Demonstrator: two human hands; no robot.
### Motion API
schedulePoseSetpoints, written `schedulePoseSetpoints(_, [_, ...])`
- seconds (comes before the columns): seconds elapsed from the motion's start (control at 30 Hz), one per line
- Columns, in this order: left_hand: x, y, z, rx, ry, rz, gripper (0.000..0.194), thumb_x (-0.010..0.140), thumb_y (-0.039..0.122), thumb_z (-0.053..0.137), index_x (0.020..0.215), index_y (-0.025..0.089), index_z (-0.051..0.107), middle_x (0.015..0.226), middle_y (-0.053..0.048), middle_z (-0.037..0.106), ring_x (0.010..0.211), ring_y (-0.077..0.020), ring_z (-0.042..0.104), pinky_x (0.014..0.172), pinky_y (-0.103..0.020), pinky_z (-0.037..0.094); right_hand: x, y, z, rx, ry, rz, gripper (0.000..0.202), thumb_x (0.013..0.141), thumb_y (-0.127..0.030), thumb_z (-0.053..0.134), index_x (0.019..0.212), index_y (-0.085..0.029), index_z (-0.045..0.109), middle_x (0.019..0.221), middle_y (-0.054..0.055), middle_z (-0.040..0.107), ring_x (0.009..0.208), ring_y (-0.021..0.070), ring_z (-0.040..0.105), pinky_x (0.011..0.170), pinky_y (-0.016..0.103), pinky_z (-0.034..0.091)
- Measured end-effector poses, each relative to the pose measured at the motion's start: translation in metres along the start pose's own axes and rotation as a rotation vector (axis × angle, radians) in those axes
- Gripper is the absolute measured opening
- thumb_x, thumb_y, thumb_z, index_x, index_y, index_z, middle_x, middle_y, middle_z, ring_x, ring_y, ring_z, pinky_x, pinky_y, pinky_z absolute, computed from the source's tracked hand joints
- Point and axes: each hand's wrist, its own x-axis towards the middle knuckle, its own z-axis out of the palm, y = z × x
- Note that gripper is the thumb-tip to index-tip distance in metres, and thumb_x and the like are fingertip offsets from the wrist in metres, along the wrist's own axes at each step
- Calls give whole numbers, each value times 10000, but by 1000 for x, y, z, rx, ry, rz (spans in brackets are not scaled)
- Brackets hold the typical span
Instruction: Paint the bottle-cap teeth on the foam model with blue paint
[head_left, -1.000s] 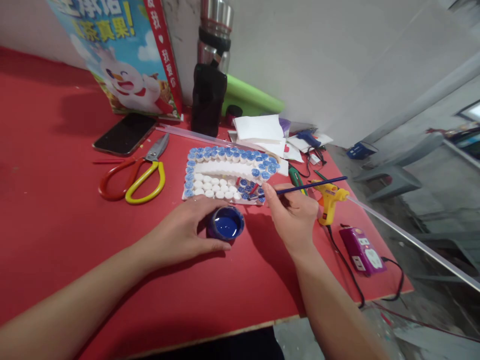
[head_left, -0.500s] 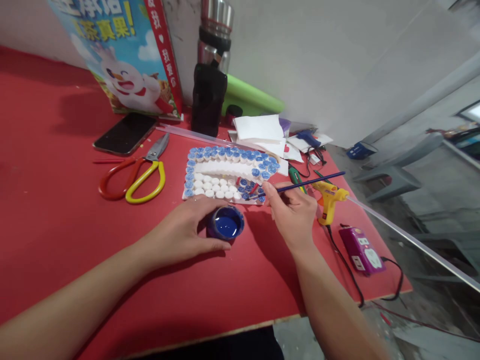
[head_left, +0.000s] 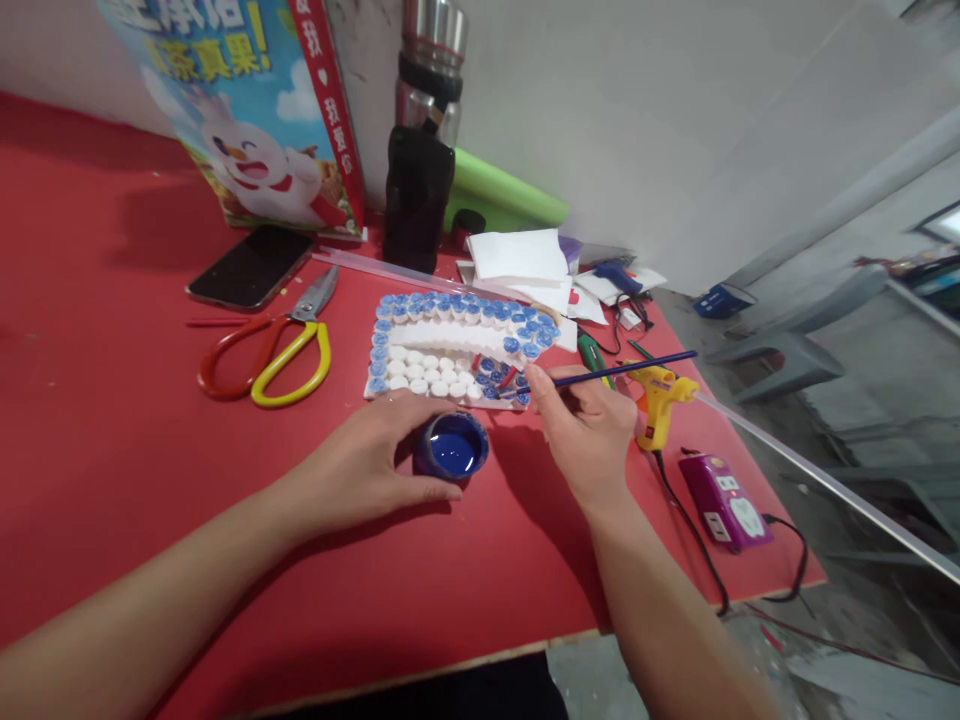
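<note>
My left hand [head_left: 394, 450] is wrapped round a small jar of blue paint [head_left: 453, 447] standing on the table. In my right hand [head_left: 585, 425] is a thin paintbrush [head_left: 622, 370], pinched near its lower part, with its tip at the front right of a white model [head_left: 439, 338]. Rows of round discs cover this model. Those along its back, left edge and right end are light blue, several at the front right are dark blue, and the front middle ones are white. Small red sticks poke up among the dark blue discs.
Scissors [head_left: 289, 350] and a phone [head_left: 251, 267] lie to the left. Behind stand a printed bag [head_left: 262, 130] and a steel flask [head_left: 431, 70]. White papers [head_left: 521, 260], a yellow glue gun [head_left: 657, 400] and a purple power socket [head_left: 724, 503] are on the right.
The paintbrush tip has shifted very slightly to the right along the dark blue discs, and my right hand with it. My left hand and the jar stay in place.
</note>
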Motion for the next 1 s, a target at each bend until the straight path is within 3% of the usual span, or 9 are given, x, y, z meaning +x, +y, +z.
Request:
schedulePoseSetpoints(0.27, [-1, -3, 2, 21, 12, 22, 620, 792, 512, 906, 1332, 288, 702, 1264, -62, 781, 1139, -319, 718, 935, -430, 573, -2, -1, -2, 85, 75, 123, 364, 969, -455, 745, 701, -214, 693, 531, -55, 569, 439, 84, 468, 466, 256, 378])
schedulePoseSetpoints(0.43, [-4, -5, 3, 45, 34, -14, 769, 764, 518, 927, 1424, 259, 629, 1366, -97, 738, 1224, -343, 691, 1032, -481, 562, -3, 0, -2, 92, 81, 139, 359, 965, -440, 751, 693, -214, 686, 530, -53, 550, 452, 85, 460, 467, 259, 367])
schedulePoseSetpoints(0.53, [-4, -4, 2, 69, 38, -5, 735, 766, 524, 920, 1396, 260, 650, 1349, -102, 744, 1210, -355, 697, 1022, -485, 573, -3, 1, -2, 136, 93, 153, 325, 969, -426, 744, 729, -210, 704, 547, -46, 576, 447, 84, 469, 459, 256, 379])
schedulePoseSetpoints(0.77, [-3, 0, -2, 67, 21, -12, 702, 759, 488, 919, 1380, 278, 668, 1337, -85, 755, 1211, -355, 706, 1015, -467, 583, 4, 5, -8, 481, 116, 387, 360, 900, -479, 812, 705, -202, 690, 512, -58, 593, 350, 62, 443, 327, 212, 308])
schedulePoseSetpoints(1.0, [-9, -5, -5, 41, 25, -100, 934, 674, 578, 964, 1484, 299, 593, 1413, -98, 727, 1254, -375, 706, 1042, -487, 585, 17, 12, -12, 793, 118, 590, 401, 720, -480, 936, 627, -190, 676, 519, -51, 614, 325, 30, 402, 266, 169, 207])
